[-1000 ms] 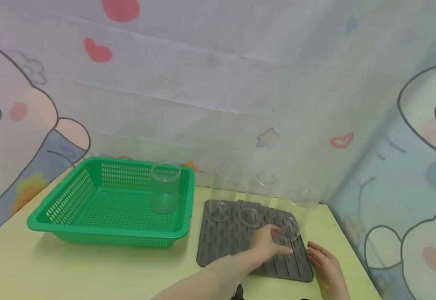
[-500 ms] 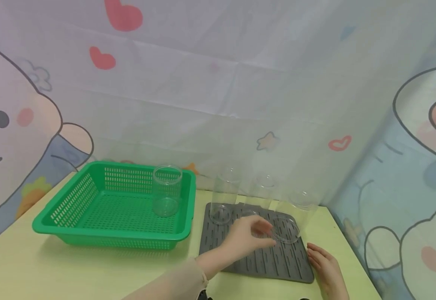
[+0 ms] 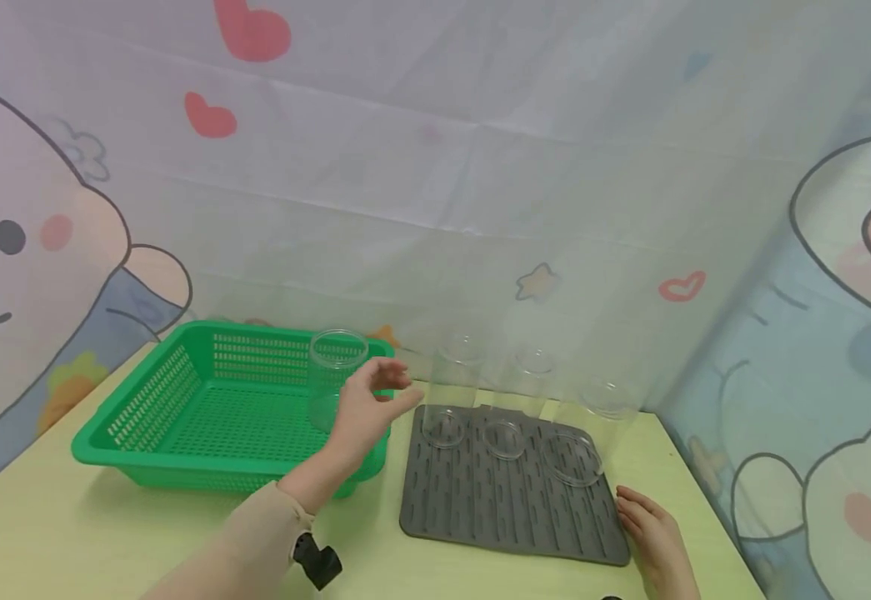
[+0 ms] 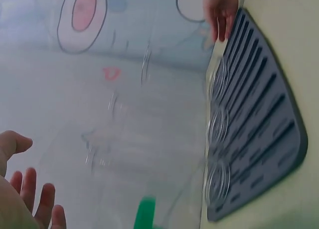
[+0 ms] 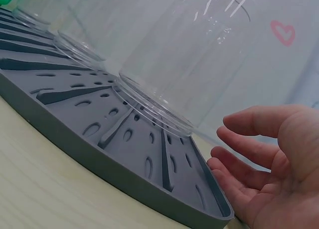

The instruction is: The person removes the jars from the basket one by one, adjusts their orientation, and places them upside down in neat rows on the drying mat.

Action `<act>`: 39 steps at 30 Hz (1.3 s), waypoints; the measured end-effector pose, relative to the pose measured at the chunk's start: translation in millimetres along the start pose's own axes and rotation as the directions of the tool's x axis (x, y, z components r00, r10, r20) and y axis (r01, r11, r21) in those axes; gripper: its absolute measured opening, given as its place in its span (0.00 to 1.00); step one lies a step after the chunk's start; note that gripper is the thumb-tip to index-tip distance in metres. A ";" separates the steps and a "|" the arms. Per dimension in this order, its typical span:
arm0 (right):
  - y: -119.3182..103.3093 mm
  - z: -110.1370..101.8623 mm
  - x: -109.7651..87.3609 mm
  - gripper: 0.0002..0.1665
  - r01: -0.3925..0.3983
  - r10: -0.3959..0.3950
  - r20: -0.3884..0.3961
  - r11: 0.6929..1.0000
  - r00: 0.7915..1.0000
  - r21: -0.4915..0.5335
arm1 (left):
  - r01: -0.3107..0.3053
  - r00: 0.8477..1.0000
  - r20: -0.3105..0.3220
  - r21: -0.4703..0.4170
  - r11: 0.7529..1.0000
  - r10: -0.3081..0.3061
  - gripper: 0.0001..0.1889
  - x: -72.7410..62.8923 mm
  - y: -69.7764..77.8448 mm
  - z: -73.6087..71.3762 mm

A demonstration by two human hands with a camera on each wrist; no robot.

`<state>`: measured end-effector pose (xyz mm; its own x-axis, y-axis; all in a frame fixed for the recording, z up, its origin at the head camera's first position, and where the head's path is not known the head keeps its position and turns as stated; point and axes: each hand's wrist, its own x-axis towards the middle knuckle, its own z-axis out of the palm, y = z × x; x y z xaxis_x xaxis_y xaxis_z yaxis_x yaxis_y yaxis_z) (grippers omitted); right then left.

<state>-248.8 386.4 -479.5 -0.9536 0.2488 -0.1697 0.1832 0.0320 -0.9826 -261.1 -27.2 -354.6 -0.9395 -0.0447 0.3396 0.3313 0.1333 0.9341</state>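
Note:
My left hand (image 3: 371, 404) hovers over the right rim of the green basket (image 3: 232, 458), in front of a clear glass (image 3: 326, 362) standing inside. Its loosely bent fingers hold nothing in the left wrist view. Three more clear glasses stand in a row on a grey ribbed drying mat (image 3: 503, 517): a left glass (image 3: 444, 429), a middle glass (image 3: 504, 440) and a wider right glass (image 3: 573, 460). My right hand (image 3: 653, 529) rests beside the mat's right edge, fingers relaxed and apart from the right glass. The left hand partly hides the basket glass.
A pale yellow table (image 3: 375, 558) carries the basket and mat. Behind rises a printed cloth backdrop (image 3: 435, 192), close to the backs of the glasses. A black wrist device (image 3: 317, 562) sits on the left sleeve.
My left hand has moved left and up, from beside the right glass across the mat to the basket's right rim. The right hand and the glasses stay put.

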 end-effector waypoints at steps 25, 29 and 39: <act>1.5 1.0 1.1 0.30 0.005 -0.005 -0.020 1.000 1.000 -0.028 | 0.496 0.863 0.077 0.057 0.867 -0.499 0.61 62.8 -42.0 -99.4; 1.7 0.9 1.1 0.31 0.005 -0.006 -0.024 0.999 1.000 -0.033 | 0.568 0.802 0.154 0.102 0.816 -0.577 0.62 73.1 -47.3 -103.1; 1.9 0.0 1.1 0.26 -0.011 0.011 -0.022 1.000 1.000 -0.002 | 0.584 0.760 0.223 0.177 0.792 -0.610 0.62 86.7 -57.8 -105.0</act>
<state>-249.6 386.8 -481.6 -0.9460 0.2706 -0.1787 0.1941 0.0312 -0.9805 -352.6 -142.7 -367.5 -0.9359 0.1055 -0.3362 -0.3014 0.2544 0.9189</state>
